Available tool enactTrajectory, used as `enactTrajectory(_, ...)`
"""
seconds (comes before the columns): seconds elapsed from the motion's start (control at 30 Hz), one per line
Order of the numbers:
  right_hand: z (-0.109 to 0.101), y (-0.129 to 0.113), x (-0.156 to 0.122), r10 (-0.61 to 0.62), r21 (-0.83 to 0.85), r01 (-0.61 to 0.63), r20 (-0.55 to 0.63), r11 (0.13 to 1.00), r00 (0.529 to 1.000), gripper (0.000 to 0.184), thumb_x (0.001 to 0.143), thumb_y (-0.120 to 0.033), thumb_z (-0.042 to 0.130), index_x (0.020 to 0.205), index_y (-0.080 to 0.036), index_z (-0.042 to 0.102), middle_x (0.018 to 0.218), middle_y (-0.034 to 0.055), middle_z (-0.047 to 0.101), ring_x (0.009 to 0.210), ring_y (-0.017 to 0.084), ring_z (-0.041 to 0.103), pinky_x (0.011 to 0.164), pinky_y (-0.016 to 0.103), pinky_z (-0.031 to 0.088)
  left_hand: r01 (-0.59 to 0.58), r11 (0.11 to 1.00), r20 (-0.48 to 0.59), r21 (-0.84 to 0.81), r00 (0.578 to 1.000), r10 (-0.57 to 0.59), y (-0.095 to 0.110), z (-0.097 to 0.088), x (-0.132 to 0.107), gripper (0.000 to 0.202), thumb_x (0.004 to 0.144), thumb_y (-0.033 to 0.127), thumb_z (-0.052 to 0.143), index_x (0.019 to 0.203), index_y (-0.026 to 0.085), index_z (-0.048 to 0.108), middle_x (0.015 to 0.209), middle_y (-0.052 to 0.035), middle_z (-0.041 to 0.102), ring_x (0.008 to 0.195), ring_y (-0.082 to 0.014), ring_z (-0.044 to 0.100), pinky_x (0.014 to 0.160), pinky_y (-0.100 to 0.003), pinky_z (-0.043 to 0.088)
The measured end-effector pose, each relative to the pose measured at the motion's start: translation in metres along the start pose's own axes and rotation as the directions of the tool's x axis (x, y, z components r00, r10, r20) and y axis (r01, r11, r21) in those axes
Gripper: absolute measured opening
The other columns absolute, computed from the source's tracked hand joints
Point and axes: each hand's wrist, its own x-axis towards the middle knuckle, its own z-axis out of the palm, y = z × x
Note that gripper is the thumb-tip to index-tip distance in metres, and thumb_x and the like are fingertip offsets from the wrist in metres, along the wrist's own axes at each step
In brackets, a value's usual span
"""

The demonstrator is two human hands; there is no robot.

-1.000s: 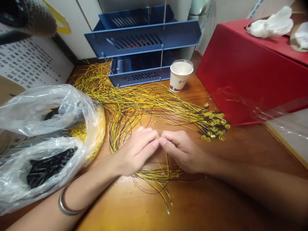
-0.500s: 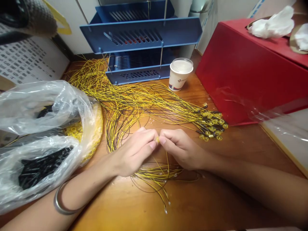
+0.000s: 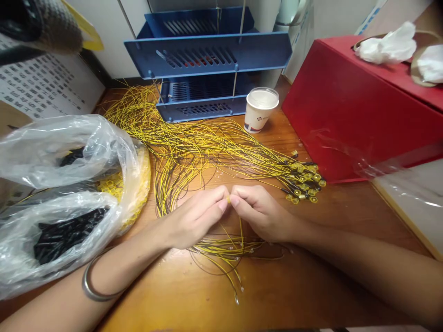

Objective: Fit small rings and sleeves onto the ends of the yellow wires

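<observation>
My left hand (image 3: pixel 197 219) and my right hand (image 3: pixel 259 213) meet over the middle of the table, both closed in a pinch. A small yellow plastic piece (image 3: pixel 228 200) shows between the thumb tips; my fingers cover most of it. A yellow wire (image 3: pixel 241 227) runs down from beneath my right hand. Below the hands lies a loose bunch of yellow and black wires (image 3: pixel 221 244) with small clear tips. Beyond them stretches a large bundle of similar wires (image 3: pixel 194 133), ending at the right in a cluster of yellow hexagonal caps (image 3: pixel 304 180).
At left, a clear plastic bag (image 3: pixel 20 272) holds black tubular pieces (image 3: pixel 69 233), beside a bag of yellow caps (image 3: pixel 138 203). A blue tiered tray (image 3: pixel 207 55) stands behind, with a paper cup (image 3: pixel 258 113) near it. On the right is a red box (image 3: pixel 346 110) with tissues (image 3: pixel 387 44).
The view has shifted slightly. My hands stay pinched together in nearly the same place, and slightly less of the yellow piece shows between them.
</observation>
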Motion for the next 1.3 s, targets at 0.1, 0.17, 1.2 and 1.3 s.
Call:
enactTrajectory(0.1,-0.0002,0.0002,-0.0006,-0.006,-0.006,0.006,-0.001,1.000,1.000,0.036,0.099,-0.029,0.042,0.065,-0.020,0.032,0.062,-0.0048,0.032,0.056,0.009,0.028,0.052,0.024,0.026,0.004,1.000,-0.008,-0.014,1.000,-0.004,-0.0005,0.0000,-0.0007,0.036,0.103,0.039,0.025,0.076,0.019,0.040,0.070,0.0024,0.043,0.062,-0.0116,0.040,0.059,-0.027,0.035)
enactTrajectory(0.17,-0.0002,0.0004,-0.0007,-0.007,0.004,0.007,0.003,1.000,1.000,0.036,0.098,-0.028,0.043,0.065,-0.020,0.033,0.062,-0.0050,0.032,0.056,0.009,0.029,0.052,0.024,0.026,0.008,1.000,0.001,-0.024,1.000,-0.008,-0.0008,-0.0006,-0.0015,0.036,0.102,0.039,0.026,0.076,0.018,0.040,0.070,0.0023,0.043,0.063,-0.0116,0.040,0.060,-0.027,0.035)
enactTrajectory(1.2,0.0006,0.0006,-0.0014,-0.021,0.052,0.021,-0.008,0.998,1.000,0.035,0.099,-0.028,0.045,0.066,-0.018,0.037,0.062,-0.0052,0.034,0.056,0.007,0.030,0.051,0.021,0.026,0.067,0.995,0.073,-0.069,0.995,-0.062,-0.0005,-0.0031,-0.0018,0.036,0.103,0.039,0.027,0.077,0.017,0.039,0.072,0.0026,0.042,0.066,-0.0117,0.039,0.064,-0.027,0.032)
enactTrajectory(1.3,0.0008,0.0008,-0.0013,-0.032,0.051,0.032,-0.007,0.998,0.999,0.036,0.099,-0.028,0.044,0.066,-0.018,0.037,0.062,-0.0050,0.035,0.056,0.007,0.031,0.052,0.021,0.027,0.057,0.996,0.065,-0.067,0.997,-0.052,-0.0010,-0.0033,-0.0018,0.035,0.103,0.038,0.027,0.077,0.017,0.039,0.072,0.0026,0.042,0.067,-0.0116,0.040,0.064,-0.027,0.032)
